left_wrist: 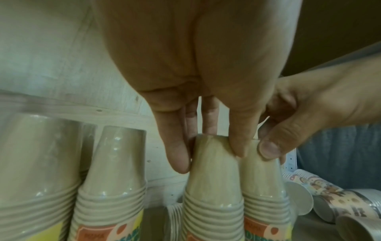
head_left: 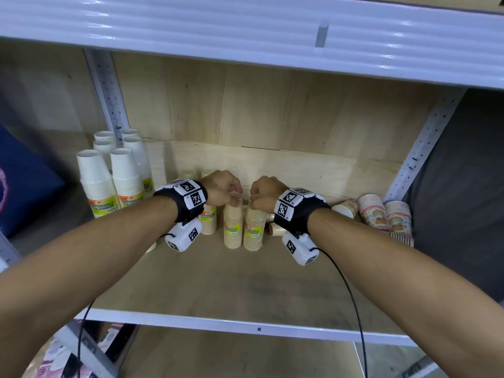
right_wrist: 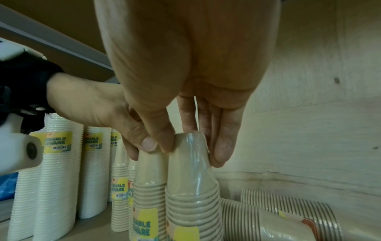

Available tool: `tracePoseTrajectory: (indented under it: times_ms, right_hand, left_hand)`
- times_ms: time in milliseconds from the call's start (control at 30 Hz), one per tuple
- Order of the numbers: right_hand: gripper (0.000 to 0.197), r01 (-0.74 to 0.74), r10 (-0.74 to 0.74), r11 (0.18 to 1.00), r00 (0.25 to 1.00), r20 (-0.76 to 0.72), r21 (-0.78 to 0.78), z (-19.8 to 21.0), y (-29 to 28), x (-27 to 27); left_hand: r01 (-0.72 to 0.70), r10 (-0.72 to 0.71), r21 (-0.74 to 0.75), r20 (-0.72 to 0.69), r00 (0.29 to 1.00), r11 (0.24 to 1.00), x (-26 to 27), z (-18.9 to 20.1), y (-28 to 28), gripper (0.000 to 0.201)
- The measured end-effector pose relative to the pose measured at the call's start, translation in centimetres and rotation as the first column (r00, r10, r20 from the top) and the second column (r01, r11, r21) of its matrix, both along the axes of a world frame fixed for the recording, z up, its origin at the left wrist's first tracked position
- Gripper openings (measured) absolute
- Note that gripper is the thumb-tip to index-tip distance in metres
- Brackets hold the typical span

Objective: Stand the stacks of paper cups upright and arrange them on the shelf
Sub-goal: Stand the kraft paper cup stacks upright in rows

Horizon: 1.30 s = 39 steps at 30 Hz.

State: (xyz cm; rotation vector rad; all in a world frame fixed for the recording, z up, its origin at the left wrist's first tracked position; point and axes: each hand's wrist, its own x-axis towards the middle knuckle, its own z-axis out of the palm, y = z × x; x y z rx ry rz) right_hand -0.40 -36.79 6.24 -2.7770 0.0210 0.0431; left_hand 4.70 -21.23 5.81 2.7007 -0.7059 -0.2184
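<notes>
Two tan paper cup stacks in clear wrap stand upright, side by side, mid-shelf. My left hand (head_left: 231, 192) pinches the top of the left stack (head_left: 233, 227) from above; in the left wrist view its fingers (left_wrist: 181, 163) and thumb close round that stack's top cup (left_wrist: 212, 171). My right hand (head_left: 255, 199) grips the top of the right stack (head_left: 254, 230); in the right wrist view its fingers (right_wrist: 218, 154) curl round the top cup (right_wrist: 191, 166). The wooden shelf board (head_left: 231, 282) carries both.
Tall white cup stacks (head_left: 109, 173) stand at the back left. More tan stacks (head_left: 208, 219) stand behind my left wrist. Tan stacks (right_wrist: 278, 212) lie on their sides to the right, with patterned cup stacks (head_left: 381, 211) tipped at the far right. The upper shelf (head_left: 245, 36) hangs overhead.
</notes>
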Motion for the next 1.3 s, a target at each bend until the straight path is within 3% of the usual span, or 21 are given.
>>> tracePoseTrajectory:
  times_ms: [200, 533, 867, 1300]
  right_hand:
    - [0.023, -0.003, 0.003, 1.000, 1.000, -0.006, 0.006, -0.1, -0.2, 0.2]
    - [0.029, -0.034, 0.034, 0.999, 0.999, -0.005, -0.014, 0.5, -0.1, -0.3]
    - [0.036, -0.200, 0.200, 0.980, 0.978, -0.055, -0.003, 1.7, 2.6, 0.5]
    - [0.026, -0.356, 0.356, 0.934, 0.934, -0.014, 0.016, 0.6, 8.2, 2.4]
  left_hand:
    - [-0.001, 0.001, -0.010, -0.022, 1.000, 1.000, 0.0, -0.4, 0.0, 0.046]
    - [-0.018, 0.018, 0.020, -0.024, 1.000, 1.000, 0.0, 0.3, -0.3, 0.035]
    - [-0.065, 0.083, 0.171, -0.100, 0.991, 0.983, -0.7, 2.6, 2.4, 0.031]
    - [-0.221, 0.228, 0.168, -0.021, 0.973, 0.961, -1.7, 2.5, 8.1, 0.025]
